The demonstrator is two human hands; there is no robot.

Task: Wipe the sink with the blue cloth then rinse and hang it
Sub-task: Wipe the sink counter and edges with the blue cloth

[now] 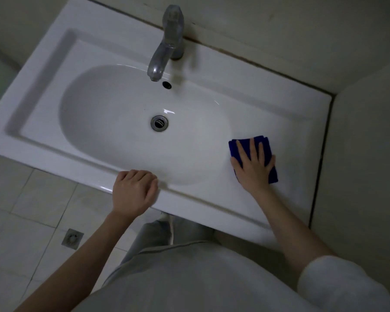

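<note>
Seen from the head camera, a folded blue cloth (252,154) is pressed flat against the white sink (54,91) on the ledge to the right of the basin, under the right hand (254,167), whose fingers are spread open and laid across the fabric rather than closed around it. The left hand (133,190) is rested on the sink's front rim, fingers curled loosely, nothing held. A metal faucet (167,41) is seen above the drain (159,123).

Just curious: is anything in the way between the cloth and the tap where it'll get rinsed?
Nothing visible. The right hand presses the blue cloth flat on the sink's right ledge; the basin toward the tap is bare.
</note>
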